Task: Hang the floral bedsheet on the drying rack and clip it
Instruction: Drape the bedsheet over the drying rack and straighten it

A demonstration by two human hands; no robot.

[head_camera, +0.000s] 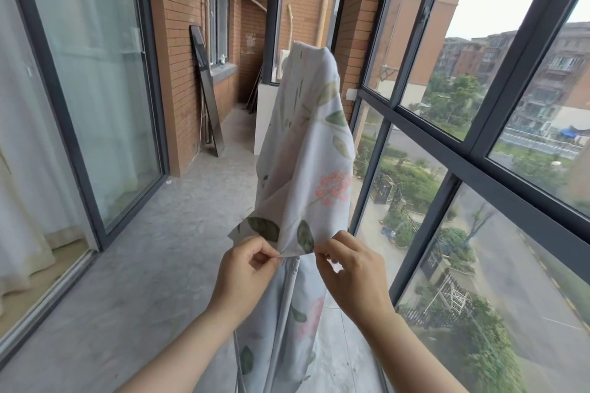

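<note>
**Step in hand: spreading the cloth.** The floral bedsheet (306, 143) is draped over the top of the drying rack (289, 297). It runs from the near end to the far end, and its lower folds hang toward the concrete floor (143, 265).

**Grip:** The left hand (245, 268) and the right hand (351, 271) each pinch the hem at the near end of the rack. The fingers (266, 254) are closed on the cloth, thumb against forefinger. The short span of hem between them is taut, just above the rack tube.

**Status:** No clip is in view, so clipping is judged not yet done.

**Next move (judgement):**
1. Draw the hem flat and level across the near end.
2. Hold it with one hand and free the other to fetch a clip.

**Materials:**
- Sheet: thin, matte and pale, printed with green leaves and pink flower clusters. It falls in soft folds and lets daylight through.
- Rack: smooth white round tube with a joint near its top
</note>
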